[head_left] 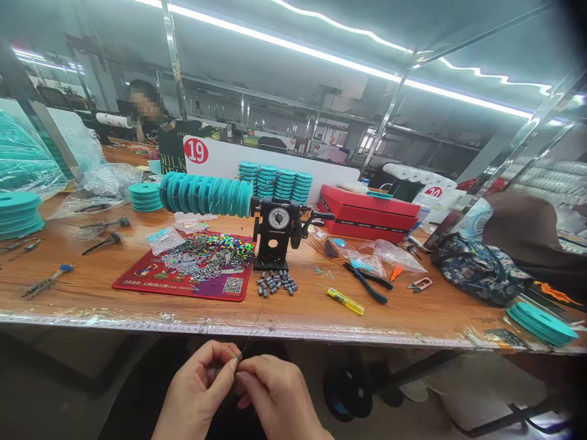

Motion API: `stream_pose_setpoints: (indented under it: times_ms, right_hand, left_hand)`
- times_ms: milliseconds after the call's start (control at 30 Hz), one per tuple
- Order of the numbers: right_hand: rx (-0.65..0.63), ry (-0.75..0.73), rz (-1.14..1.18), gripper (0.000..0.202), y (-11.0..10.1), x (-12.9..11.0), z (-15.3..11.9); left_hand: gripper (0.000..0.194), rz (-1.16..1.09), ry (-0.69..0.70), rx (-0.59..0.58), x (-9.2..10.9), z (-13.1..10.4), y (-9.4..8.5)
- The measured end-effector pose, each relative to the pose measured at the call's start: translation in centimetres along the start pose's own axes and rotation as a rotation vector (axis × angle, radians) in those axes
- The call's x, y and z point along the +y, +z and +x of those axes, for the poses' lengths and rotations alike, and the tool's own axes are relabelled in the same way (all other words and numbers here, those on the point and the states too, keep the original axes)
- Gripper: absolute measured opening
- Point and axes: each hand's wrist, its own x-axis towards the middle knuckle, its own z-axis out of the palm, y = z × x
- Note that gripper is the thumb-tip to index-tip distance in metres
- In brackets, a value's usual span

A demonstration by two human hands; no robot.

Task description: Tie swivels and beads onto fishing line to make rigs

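Several flat teal spools (18,214) are stacked at the far left of the wooden table (92,287), with thin wire bundles (103,242) lying near them. Further along, a red mat (183,284) carries heaps of coloured beads (224,244) and small metal parts. Below the table's front edge, the left hand (197,391) is closed in a pinch, thumb and forefinger gripping a fine dark line (250,339) at a tiny green bit. The right hand (275,397) touches it, fingers curled shut on the same line, which rises from between the fingertips toward the table. Above stands a black winding machine (277,232) carrying a row of teal spools, then black pliers (367,282), a yellow tool (345,300) and a red box (367,214).
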Motion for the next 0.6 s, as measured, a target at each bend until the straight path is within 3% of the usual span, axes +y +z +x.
stream_pose_setpoints:
  times_ms: [67,133,233,333,467,600]
  right_hand:
    - [0.124,-0.262,-0.243,0.024,-0.3,0.1,-0.1]
    - [0.164,-0.434,-0.427,0.025,-1.1,-0.1,0.0]
    - [0.145,-0.567,-0.565,0.020,-2.6,-1.0,0.8]
    - [0.118,-0.634,-0.634,0.017,-3.7,-1.8,2.1]
    - [-0.027,-0.510,-0.629,0.021,-4.1,-2.1,4.0]
    - [-0.173,-0.196,-0.323,0.020,-4.2,-1.9,5.5]
  left_hand:
    - [0.020,0.126,0.113,0.004,0.2,-0.1,-0.2]
    - [0.014,0.272,0.274,0.028,0.4,-0.2,-0.4]
    - [0.008,0.434,0.494,0.058,0.7,-0.1,-0.6]
    - [0.004,0.539,0.617,0.093,1.1,0.0,-0.8]
    - [0.005,0.620,0.677,0.160,1.6,0.1,-0.7]
    - [0.008,0.686,0.720,0.200,1.7,0.3,-0.2]
